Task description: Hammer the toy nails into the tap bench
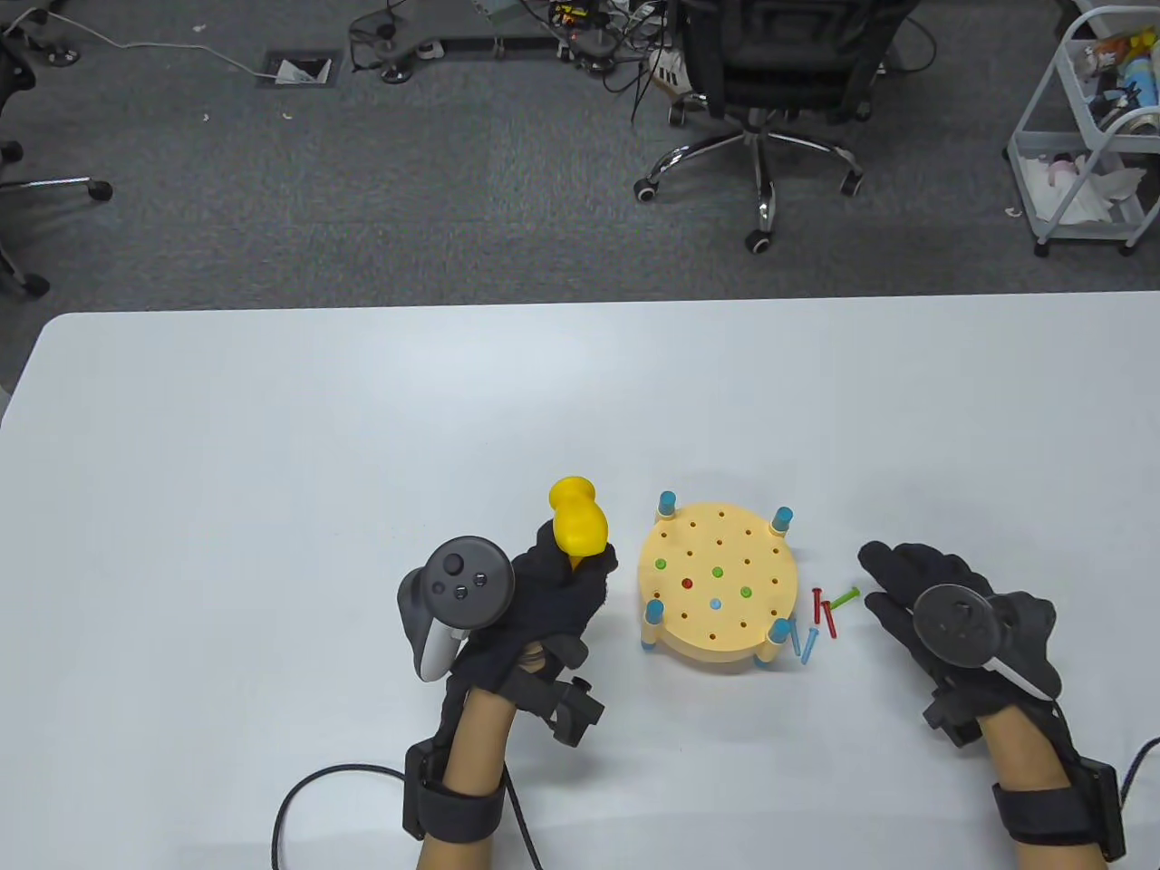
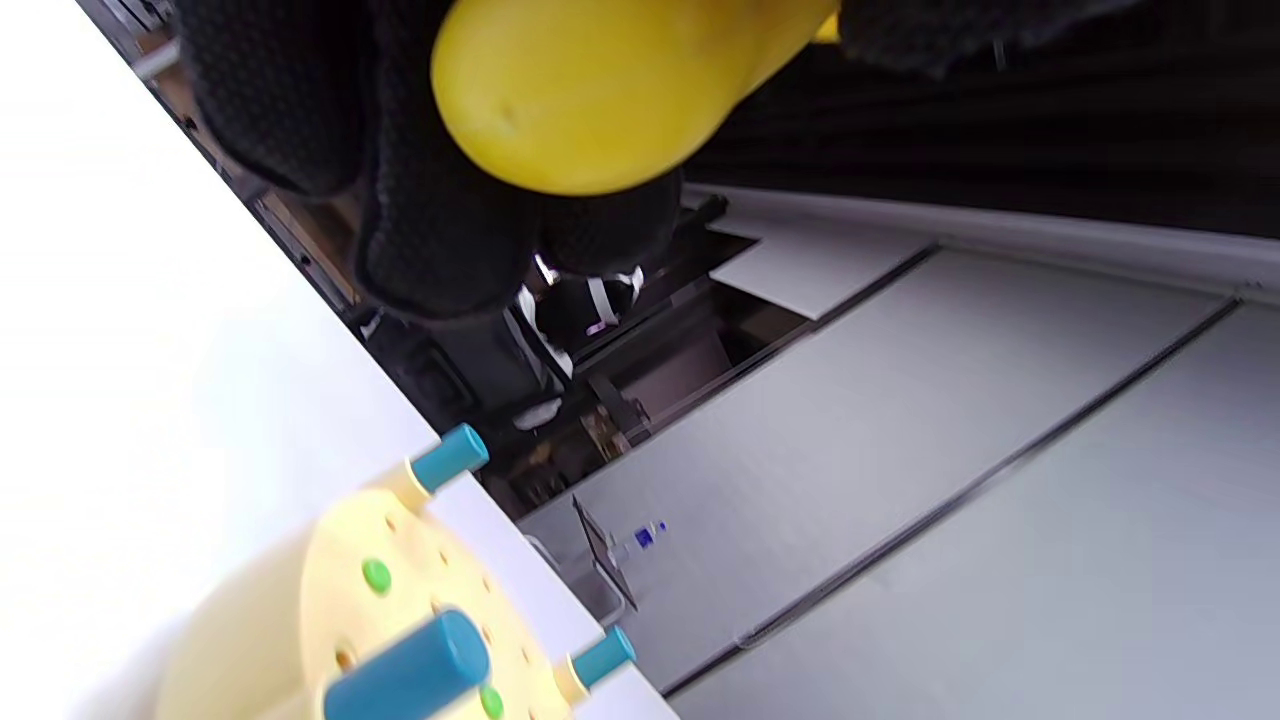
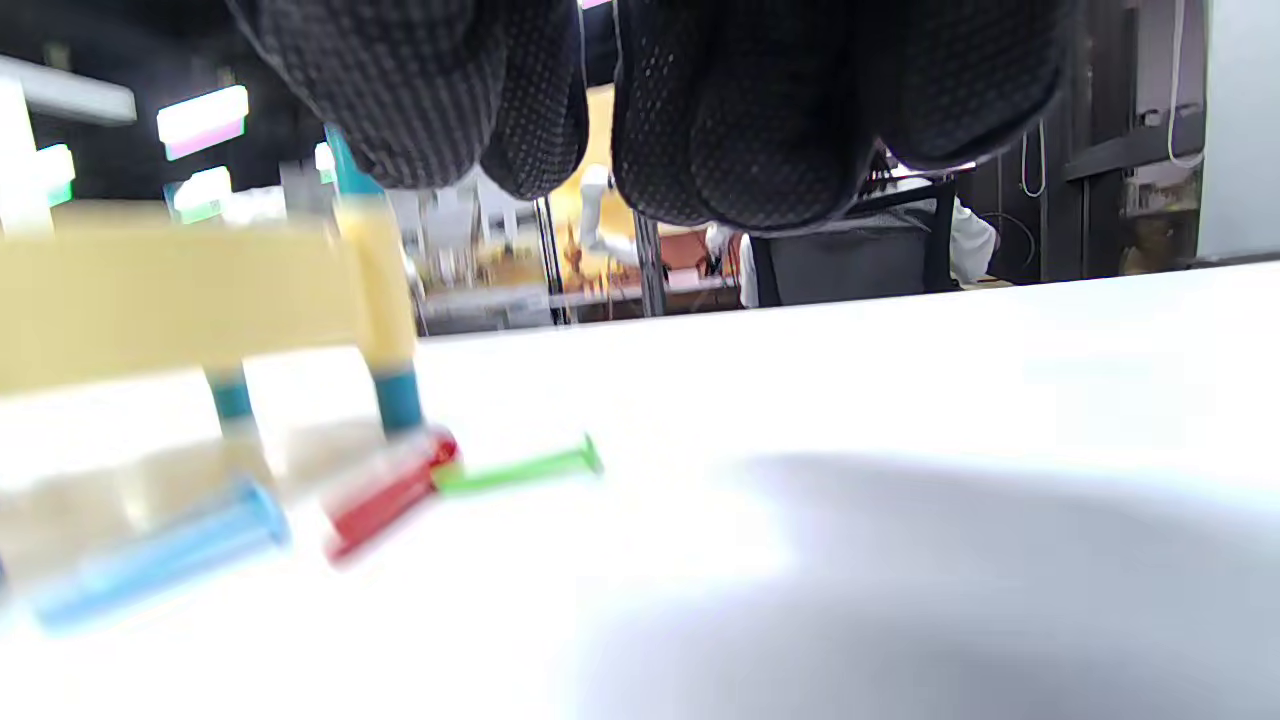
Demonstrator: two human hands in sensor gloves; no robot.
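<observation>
A round yellow tap bench (image 1: pixel 725 625) with blue legs stands on the white table (image 1: pixel 272 435). Several nail heads, green, red and blue, sit flush in its top. Loose nails lie just right of it: a green one (image 1: pixel 845 598), red ones (image 1: pixel 823 614) and blue ones (image 1: pixel 805 642). My left hand (image 1: pixel 544 598) grips a yellow toy hammer (image 1: pixel 576 526), raised left of the bench; the hammer (image 2: pixel 590 90) fills the top of the left wrist view, with the bench (image 2: pixel 380 620) below. My right hand (image 1: pixel 942 607) rests open beside the loose nails, holding nothing. The green nail (image 3: pixel 520 468) lies ahead of its fingers (image 3: pixel 740 110).
An office chair (image 1: pixel 770 82) and a white cart (image 1: pixel 1097 127) stand on the carpet beyond the table's far edge. Glove cables (image 1: pixel 308 797) trail off the table's near edge.
</observation>
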